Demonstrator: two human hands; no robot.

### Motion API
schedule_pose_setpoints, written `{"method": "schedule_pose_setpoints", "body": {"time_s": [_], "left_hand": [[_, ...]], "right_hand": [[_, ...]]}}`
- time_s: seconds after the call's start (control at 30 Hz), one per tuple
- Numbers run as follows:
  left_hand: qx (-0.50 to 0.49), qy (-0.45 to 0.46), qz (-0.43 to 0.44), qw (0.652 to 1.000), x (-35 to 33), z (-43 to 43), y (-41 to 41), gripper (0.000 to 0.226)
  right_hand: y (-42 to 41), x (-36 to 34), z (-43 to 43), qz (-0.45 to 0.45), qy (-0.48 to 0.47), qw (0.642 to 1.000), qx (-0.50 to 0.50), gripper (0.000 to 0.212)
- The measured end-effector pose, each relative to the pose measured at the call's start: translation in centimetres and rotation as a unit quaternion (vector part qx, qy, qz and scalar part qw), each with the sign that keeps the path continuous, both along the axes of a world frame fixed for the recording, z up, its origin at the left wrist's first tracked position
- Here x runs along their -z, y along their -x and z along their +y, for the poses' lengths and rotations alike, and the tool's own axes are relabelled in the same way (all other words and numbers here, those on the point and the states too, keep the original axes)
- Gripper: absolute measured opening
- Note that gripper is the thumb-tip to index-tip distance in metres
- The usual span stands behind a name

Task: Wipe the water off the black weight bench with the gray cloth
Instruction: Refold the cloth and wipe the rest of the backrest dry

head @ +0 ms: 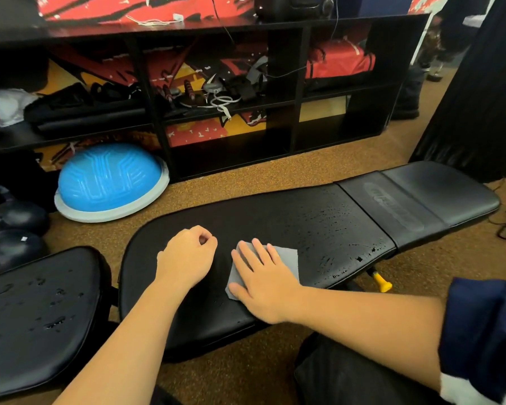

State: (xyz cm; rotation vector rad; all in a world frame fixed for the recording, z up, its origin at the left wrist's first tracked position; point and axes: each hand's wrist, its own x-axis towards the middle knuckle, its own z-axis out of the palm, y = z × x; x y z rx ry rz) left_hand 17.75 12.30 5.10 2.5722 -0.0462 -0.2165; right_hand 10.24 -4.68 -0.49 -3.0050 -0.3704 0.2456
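While the right hand [263, 277] is pressing flat, fingers spread, on the small gray cloth [287, 258] lying on the long black padded weight bench [275, 217], the left hand [187, 255] is resting just beside it, curled and empty. Wiping is seemingly underway; water beads [336, 220] are sitting rightward, calling for a push there.

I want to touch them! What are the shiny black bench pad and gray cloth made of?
The black bench pad looks like smooth vinyl or faux leather: it shines and water beads on it. The gray cloth looks like thin matte fabric, maybe microfiber; it lies flat.
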Motion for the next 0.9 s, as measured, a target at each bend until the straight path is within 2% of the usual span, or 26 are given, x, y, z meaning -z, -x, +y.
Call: {"method": "schedule_pose_setpoints", "body": {"time_s": [0.07,0.13,0.23,0.3,0.4,0.5,0.63,0.77,0.9], "left_hand": [[0.004,-0.003,0.002,1.0,0.0,0.0,0.0,0.013],[0.008,-0.003,0.003,1.0,-0.1,0.2,0.0,0.013],[0.015,-0.007,0.006,1.0,0.1,0.7,-0.1,0.014],[0.017,-0.011,0.006,1.0,0.2,1.1,-0.1,0.013],[0.02,-0.023,0.003,1.0,0.3,1.5,-0.2,0.013],[0.02,-0.028,0.004,0.999,0.4,1.6,-0.5,0.012],[0.025,-0.035,0.011,0.999,0.5,1.2,-0.5,0.012],[0.032,-0.029,-0.001,0.999,0.4,0.4,-0.6,0.017],[0.041,-0.019,-0.003,0.999,0.4,-0.3,-0.3,0.016]], "right_hand": [[-1.7,0.7,-1.2,-0.017,0.012,1.0,-0.004,0.073],[-4.2,0.9,-3.6,-0.05,0.029,0.998,0.039,0.07],[-7.2,1.2,-9.2,-0.075,0.044,0.975,0.206,0.062],[-7.9,1.5,-12.5,-0.053,0.03,0.946,0.319,0.068],[-7.9,1.7,-13.0,-0.026,0.012,0.935,0.354,0.073],[-7.4,1.5,-9.1,-0.041,0.027,0.958,0.282,0.071],[-5.2,0.6,-2.9,0.0,0.026,0.996,0.089,0.088],[-1.7,0.1,1.1,0.014,0.027,0.996,-0.089,0.088],[-1.4,0.1,0.3,-0.002,0.006,0.985,-0.171,0.071]]}}
